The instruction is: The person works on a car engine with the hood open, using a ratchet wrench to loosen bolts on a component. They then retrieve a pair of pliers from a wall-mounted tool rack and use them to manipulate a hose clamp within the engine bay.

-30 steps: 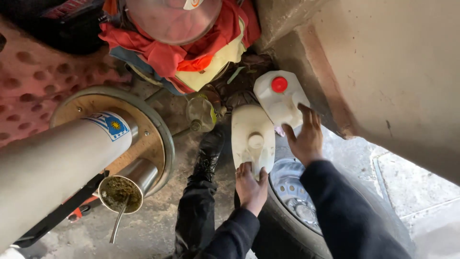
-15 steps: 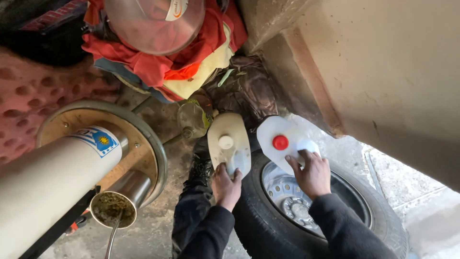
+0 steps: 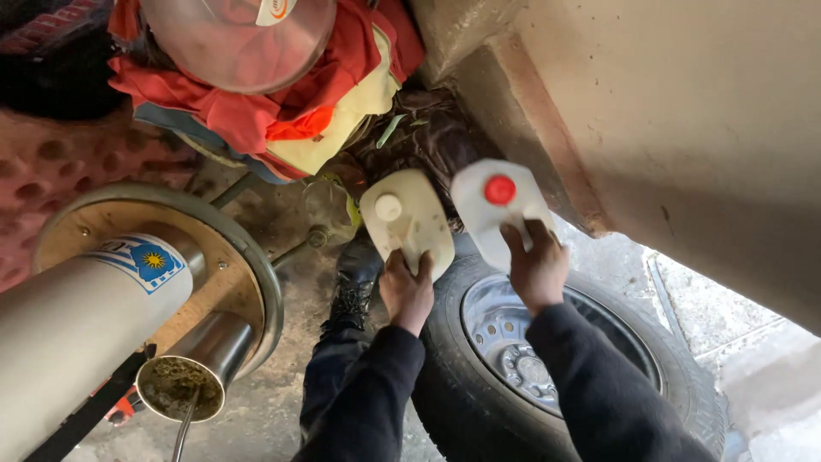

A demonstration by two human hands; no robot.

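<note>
Now both jugs are held higher above the tyre [image 3: 479, 402] than a moment ago. Left hand [image 3: 407, 289] grips the white-capped jug [image 3: 407, 221]; right hand [image 3: 534, 267] grips the red-capped jug [image 3: 496, 207] beside it, nearer the wall [image 3: 684, 137].

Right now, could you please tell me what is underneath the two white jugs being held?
Under the cream-capped jug in the left hand and the red-capped jug in the right hand lies a tyre with a steel rim. The tyre's far edge and the ground behind are covered.
</note>
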